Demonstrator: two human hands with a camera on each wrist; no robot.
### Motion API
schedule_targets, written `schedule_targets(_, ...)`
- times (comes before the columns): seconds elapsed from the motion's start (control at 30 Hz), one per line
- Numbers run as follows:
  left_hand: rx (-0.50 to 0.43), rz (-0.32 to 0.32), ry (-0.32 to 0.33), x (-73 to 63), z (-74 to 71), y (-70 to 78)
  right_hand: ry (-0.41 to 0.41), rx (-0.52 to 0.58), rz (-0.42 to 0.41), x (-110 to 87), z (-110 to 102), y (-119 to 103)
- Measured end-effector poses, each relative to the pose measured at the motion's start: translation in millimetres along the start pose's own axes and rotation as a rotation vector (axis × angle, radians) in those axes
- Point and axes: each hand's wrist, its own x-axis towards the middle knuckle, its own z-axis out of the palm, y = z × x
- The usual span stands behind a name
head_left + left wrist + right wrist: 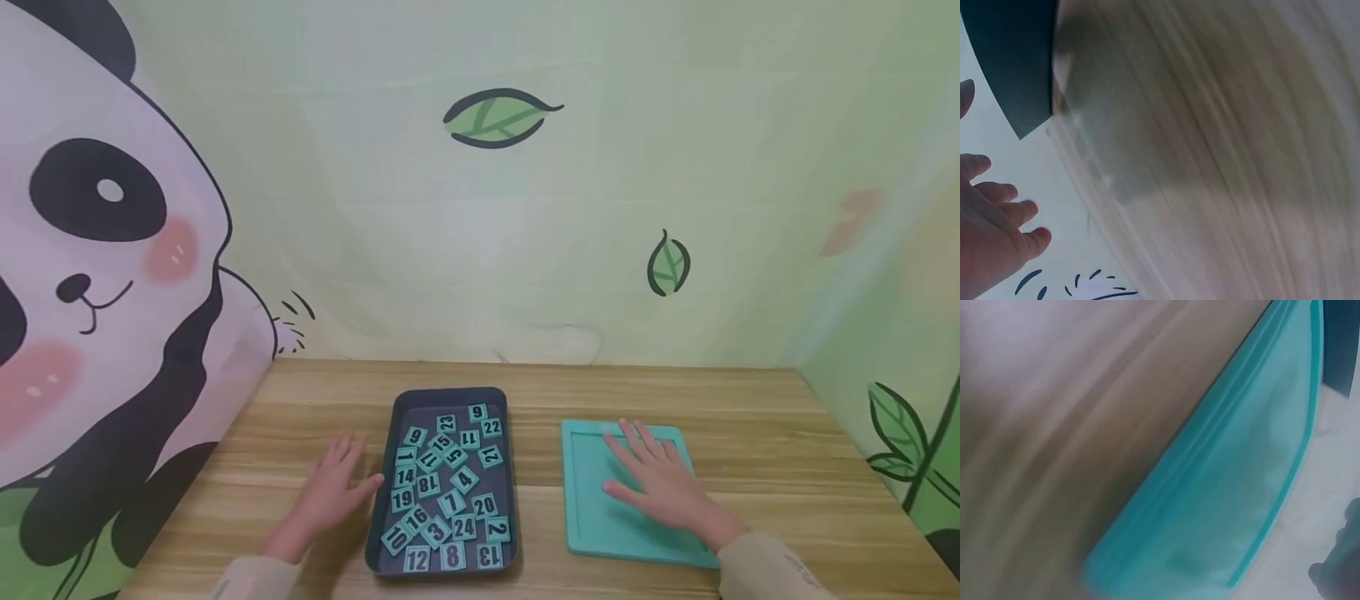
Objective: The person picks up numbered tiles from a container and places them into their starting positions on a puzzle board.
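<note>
My left hand (333,487) is spread with straight fingers beside the dark tray (512,467), its thumb tip right at the tray's left wall. Nothing is in its grasp; the left wrist view shows the same fingers (1038,240) apart. Over the teal square board (588,533) my right hand (656,483) is held flat with fingers spread, overlapping the board in the head view. That board has a raised rim and a recessed middle. In the tray lie several loose teal number tiles (463,479) with black numerals, turned at various angles, a few overlapping.
Tray and board stand apart on a wood-grain table (540,400), with bare wood between them. A cloth backdrop (375,167) with a printed panda (112,250) and leaves rises behind the table's far edge.
</note>
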Motion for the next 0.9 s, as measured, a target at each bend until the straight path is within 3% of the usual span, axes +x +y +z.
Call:
schedule_targets(0.33, -0.206, -0.049, 0.009, 9.2, 3.0, 5.3, 0.004, -0.008, -0.128, 28.5, 7.0, -34.9)
schedule_targets(0.63, -0.356, -0.188, 0.005, 20.7, 7.9, 10.9, 0.077, -0.006, -0.230, 57.3, 14.5, -62.6)
schedule_targets(0.73, -0.388, -0.194, 0.019, 22.9, 10.2, 12.7, 0.073, 0.050, -0.230, 67.1, 15.1, -74.4)
schedule_targets(0.9, -0.439, -0.175, 0.043, 24.4, 14.7, 13.1, -0.005, 0.124, -0.182, 84.4, 15.3, -96.7)
